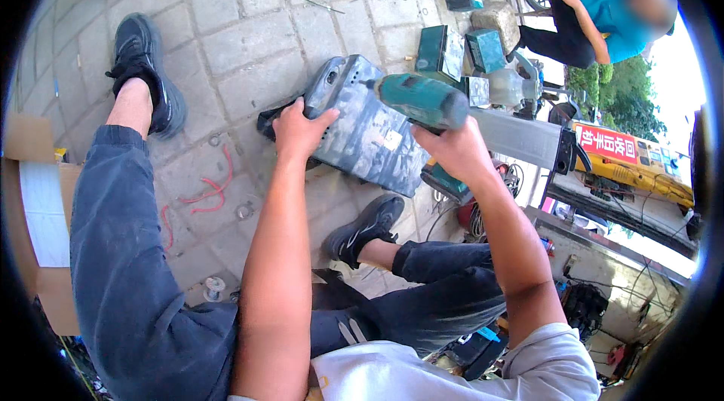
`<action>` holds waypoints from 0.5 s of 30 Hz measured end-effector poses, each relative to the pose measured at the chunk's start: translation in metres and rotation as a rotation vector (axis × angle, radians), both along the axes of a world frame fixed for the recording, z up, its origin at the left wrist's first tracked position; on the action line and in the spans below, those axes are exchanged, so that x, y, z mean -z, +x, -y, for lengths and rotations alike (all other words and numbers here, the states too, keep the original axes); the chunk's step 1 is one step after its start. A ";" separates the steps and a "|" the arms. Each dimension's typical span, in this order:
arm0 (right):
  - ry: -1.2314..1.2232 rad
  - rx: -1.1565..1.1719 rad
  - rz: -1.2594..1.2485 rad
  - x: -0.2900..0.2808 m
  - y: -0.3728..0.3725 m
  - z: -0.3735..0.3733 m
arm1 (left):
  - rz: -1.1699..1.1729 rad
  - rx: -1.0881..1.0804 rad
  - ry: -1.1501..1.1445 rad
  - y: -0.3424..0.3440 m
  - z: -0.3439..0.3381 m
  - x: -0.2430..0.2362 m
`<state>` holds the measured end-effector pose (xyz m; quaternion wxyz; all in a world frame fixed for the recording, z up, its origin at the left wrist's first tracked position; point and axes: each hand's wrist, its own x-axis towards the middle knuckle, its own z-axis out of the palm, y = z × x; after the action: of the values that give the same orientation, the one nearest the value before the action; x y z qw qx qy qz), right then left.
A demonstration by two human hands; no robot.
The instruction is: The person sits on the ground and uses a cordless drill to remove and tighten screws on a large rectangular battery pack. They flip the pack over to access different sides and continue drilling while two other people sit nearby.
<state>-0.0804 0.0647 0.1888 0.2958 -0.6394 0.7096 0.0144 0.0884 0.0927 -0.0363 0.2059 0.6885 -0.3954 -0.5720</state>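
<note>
A scuffed black plastic case (369, 133), long and flat with a handle slot at its far left end, lies tilted between my feet. My left hand (300, 130) grips its near left edge, thumb spread over the top face; the fingers beneath are partly hidden. In my right hand (456, 152) is a teal and black power drill (422, 98), my fingers wrapped round its handle. The drill's nose points left, at the far edge of the case's top. Whether its bit touches a screw there is too small to tell.
Dark green batteries (440, 50) stand on the paving at the far right, near a seated person in a teal shirt (607, 1). Red wires (213, 188) and a small spool (214, 286) lie on the left. A cardboard box (56, 280) sits beside my left leg.
</note>
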 end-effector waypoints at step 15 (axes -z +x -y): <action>0.091 -0.117 0.028 0.008 0.006 0.045 | 0.119 -0.018 0.015 -0.003 -0.004 -0.021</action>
<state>-0.0743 0.0196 0.1810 0.3331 -0.6660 0.6652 0.0548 0.0856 0.0968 -0.0150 0.1821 0.7262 -0.3966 -0.5312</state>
